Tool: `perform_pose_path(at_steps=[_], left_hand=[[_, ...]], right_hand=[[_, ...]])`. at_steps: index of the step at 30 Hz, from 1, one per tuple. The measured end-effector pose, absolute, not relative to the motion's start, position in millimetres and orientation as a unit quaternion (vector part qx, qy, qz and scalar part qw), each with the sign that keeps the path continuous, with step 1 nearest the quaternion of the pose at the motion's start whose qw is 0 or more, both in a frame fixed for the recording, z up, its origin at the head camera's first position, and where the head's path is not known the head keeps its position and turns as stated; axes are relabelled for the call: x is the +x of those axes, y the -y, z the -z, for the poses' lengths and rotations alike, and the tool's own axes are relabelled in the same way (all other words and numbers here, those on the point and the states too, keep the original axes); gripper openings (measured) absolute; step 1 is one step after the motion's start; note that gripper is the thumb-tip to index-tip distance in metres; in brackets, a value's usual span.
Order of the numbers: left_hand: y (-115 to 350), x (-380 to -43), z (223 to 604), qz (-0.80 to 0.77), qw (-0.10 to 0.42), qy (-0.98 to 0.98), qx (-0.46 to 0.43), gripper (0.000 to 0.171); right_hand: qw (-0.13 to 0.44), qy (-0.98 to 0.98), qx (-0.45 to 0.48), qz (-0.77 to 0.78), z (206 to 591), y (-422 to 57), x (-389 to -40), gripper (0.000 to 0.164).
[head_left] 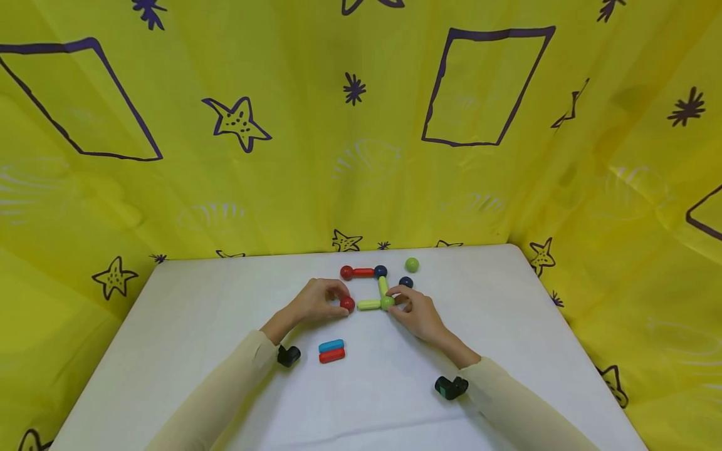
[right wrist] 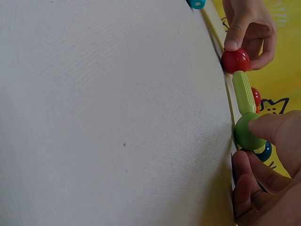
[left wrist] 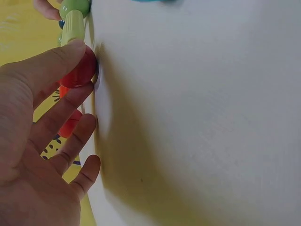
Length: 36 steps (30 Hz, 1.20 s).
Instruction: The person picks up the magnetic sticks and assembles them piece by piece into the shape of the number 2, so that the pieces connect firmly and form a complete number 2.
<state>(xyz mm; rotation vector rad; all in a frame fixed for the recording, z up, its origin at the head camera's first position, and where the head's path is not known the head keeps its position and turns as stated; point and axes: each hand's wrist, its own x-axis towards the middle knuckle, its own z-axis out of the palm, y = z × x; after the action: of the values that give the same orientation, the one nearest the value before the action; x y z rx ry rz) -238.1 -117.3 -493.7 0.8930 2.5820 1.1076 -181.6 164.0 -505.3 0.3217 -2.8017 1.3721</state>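
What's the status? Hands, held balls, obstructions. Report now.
Left hand pinches red ball. Right hand pinches green ball, pale-green rod attached. Red ball at rod's free end; contact unclear. No obstruction visible between.

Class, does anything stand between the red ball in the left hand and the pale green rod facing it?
Nothing visible does: in the head view, only a sliver of table lies between the red ball, held by the left hand, and the rod.

"What's cut off?"
"The table (head_left: 372, 401), nearside, and both sleeves (head_left: 220, 391), in the head view."
"And hidden?"
"The right blue ball (head_left: 405, 281), partly, by the right hand (head_left: 420, 317)."
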Motion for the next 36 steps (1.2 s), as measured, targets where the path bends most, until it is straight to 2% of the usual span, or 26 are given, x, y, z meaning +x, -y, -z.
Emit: perform_pose_path(at_steps=[36], left_hand=[[112.8,-242.6,492.6,-0.368,0.096,-0.875,0.300,0.026]], right_hand=[[0.000,0.907,0.088,-0.412,503.0,-157.2,-188.3,0.028]])
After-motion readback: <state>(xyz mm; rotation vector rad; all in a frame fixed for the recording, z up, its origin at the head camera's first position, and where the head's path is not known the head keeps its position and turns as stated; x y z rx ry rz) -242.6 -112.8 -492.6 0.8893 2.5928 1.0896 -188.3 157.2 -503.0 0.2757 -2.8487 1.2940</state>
